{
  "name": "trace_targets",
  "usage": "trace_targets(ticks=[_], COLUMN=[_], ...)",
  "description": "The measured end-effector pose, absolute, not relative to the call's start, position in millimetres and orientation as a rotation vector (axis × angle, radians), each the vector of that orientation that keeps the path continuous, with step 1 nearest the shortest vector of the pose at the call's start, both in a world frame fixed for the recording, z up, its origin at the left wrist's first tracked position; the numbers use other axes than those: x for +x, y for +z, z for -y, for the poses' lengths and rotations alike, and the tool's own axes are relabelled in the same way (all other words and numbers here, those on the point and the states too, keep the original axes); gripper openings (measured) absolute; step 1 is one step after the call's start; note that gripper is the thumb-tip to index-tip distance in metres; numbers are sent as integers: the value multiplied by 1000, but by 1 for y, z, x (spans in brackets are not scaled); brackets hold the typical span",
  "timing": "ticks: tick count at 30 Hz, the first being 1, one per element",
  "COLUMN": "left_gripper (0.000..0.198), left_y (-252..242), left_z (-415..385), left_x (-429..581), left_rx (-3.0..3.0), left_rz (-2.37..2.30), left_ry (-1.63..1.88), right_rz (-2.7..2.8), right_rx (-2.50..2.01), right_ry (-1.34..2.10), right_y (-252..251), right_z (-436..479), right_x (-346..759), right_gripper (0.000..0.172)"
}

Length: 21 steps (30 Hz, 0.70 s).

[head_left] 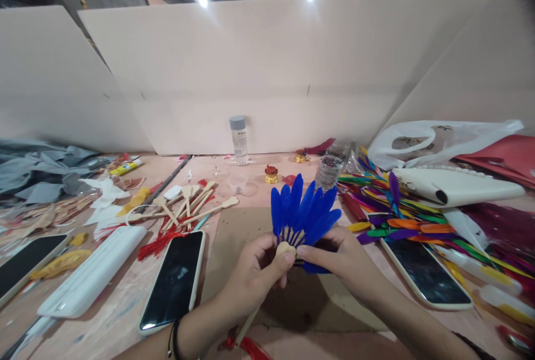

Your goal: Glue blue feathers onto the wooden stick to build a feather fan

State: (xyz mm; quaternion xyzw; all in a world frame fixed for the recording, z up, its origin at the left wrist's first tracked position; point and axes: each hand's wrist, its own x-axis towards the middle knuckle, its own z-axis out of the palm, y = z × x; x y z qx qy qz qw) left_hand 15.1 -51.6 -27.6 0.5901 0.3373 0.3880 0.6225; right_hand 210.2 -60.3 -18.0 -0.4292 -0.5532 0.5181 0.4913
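A blue feather fan (298,209) with a pale wooden base and handle is held over the brown cardboard (234,232). My left hand (259,268) is closed around the rounded wooden base, its thumb pressed on the front. Below that hand the thin handle slants down to a red tassel (254,349). My right hand (336,251) pinches the feather quills at the fan's right side, thumb in front and the other fingers partly hidden behind the feathers. The feathers spread upward and to the right.
Wooden fan handles (188,204) with red tassels and a phone (173,282) lie left, beside a white power bank (94,271). Colourful feathers (401,226), another phone (426,276) and a white purse (460,184) are right. A clear bottle (239,141) stands by the white partition (267,70).
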Motion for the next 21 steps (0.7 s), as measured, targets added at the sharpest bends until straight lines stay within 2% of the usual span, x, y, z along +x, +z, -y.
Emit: trace_targets(ticks=[11,21], left_gripper=[43,44], left_y=[-28,-21], left_z=[46,47], left_x=[15,18], left_rx=[1318,1262], left_rz=[-847,-862], left_ry=[862,876], right_rz=[1453,1423], right_rx=[-1073,-1054], right_ry=[1094,1140], right_y=[-21,-21], right_z=[55,55], right_x=[210,210], right_gripper=[18,21])
